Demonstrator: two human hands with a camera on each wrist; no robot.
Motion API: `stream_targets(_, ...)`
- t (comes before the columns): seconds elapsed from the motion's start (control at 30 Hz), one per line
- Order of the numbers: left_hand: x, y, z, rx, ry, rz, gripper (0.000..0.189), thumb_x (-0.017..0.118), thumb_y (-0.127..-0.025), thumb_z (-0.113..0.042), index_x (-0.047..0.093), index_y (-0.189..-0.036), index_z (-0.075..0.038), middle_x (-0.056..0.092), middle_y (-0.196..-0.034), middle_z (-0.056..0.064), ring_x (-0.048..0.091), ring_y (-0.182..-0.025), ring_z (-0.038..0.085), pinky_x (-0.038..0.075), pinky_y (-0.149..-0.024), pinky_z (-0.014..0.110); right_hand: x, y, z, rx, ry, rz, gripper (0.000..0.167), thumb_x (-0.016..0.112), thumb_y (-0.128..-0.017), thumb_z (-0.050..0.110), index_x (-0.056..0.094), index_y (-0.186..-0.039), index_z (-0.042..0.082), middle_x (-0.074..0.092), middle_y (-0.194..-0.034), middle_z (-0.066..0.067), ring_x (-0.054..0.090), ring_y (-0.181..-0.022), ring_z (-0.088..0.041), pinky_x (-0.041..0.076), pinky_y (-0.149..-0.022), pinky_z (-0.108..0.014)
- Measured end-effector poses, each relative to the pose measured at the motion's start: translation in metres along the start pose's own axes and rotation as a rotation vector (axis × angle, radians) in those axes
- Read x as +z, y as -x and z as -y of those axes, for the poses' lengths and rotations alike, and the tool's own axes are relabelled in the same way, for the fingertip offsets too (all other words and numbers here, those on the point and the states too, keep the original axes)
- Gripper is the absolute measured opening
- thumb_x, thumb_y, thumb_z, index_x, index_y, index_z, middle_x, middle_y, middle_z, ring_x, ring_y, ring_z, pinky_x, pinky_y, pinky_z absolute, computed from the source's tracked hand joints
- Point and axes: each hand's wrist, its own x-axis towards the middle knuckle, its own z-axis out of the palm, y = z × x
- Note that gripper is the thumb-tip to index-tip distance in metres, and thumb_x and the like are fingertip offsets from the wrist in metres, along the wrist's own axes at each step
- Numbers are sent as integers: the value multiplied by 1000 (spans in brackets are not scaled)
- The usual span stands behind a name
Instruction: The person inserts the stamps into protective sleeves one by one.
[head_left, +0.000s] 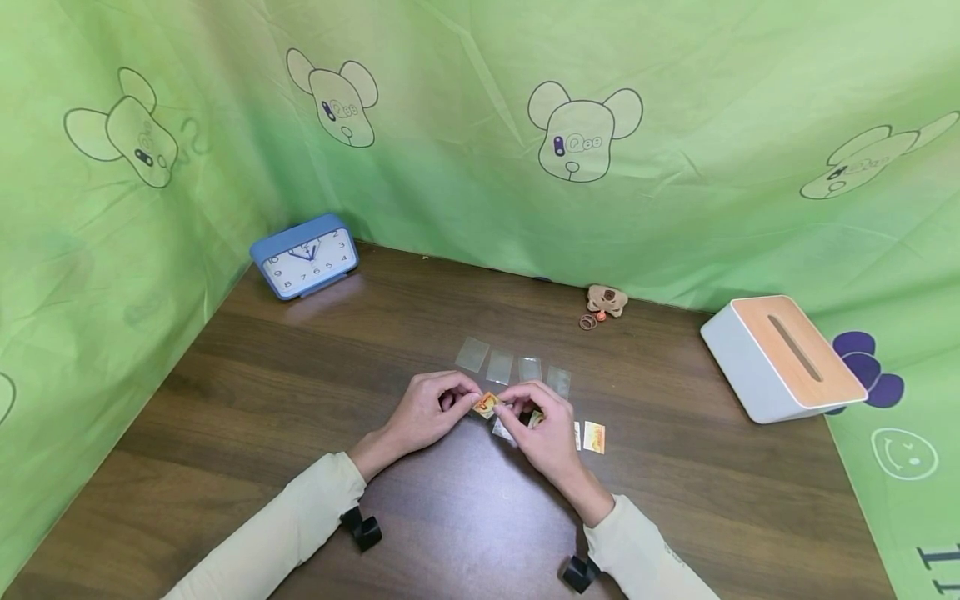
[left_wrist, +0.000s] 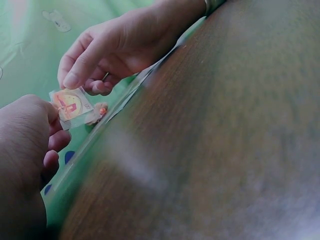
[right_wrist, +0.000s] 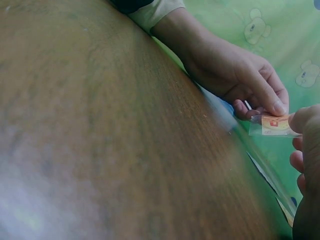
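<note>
Both hands meet over the table around a small orange-and-yellow stamp (head_left: 486, 406) inside a clear plastic sleeve (left_wrist: 77, 120). My left hand (head_left: 429, 410) pinches one side of the sleeved stamp between thumb and finger. On the opposite side, my right hand (head_left: 546, 435) pinches it too. The left wrist view shows the printed face of the stamp (left_wrist: 70, 103), with clear film extending past its edge. Beneath and beside the right hand lie more stamps, partly hidden by it; an orange one (head_left: 594, 437) shows fully to its right.
Several clear sleeves (head_left: 472, 355) lie in a row beyond the hands. A blue clock (head_left: 306, 257) stands at the back left, a tissue box (head_left: 783, 358) at the right. A brown bear-shaped trinket (head_left: 606, 301) lies near the green curtain (head_left: 450, 192).
</note>
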Motion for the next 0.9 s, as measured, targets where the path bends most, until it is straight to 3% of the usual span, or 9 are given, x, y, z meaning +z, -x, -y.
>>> stream_targets(0.27,0,-1,0,14,0,-1,9,81,-99,-4,81,-96,-12,71,-83,-5,50,-65,0,41,-58,18,-3,-9,29,-1,-10,12,24,86,-76,-22,76,-89,-4,73,-82,-16,62,-69,-29,55,-61,-41)
stream_targets(0.4,1,0,0,10,5,4,9,81,-99,-4,81,-96,-11,71,-83,-5,50,-65,0,41,-58,18,0,-5,17,-5,17,-3,25,87,-77,-22,78,-89,-1,72,-81,-13,62,-68,-28,54,-60,-41)
stream_targets(0.6,1,0,-1,5,4,7,8,82,-100,-4,81,-96,-11,71,-83,-5,51,-66,0,41,-58,18,1,3,-5,-5,36,-3,26,88,-77,-19,80,-90,2,74,-84,-10,62,-71,-15,54,-60,-36)
stream_targets(0.9,0,0,-2,-31,19,20,6,82,-99,-5,83,-100,-11,73,-86,-5,55,-68,1,44,-60,19,-2,3,-9,-1,-4,-15,19,88,-84,-13,82,-94,3,76,-87,-9,64,-74,-14,55,-61,-37)
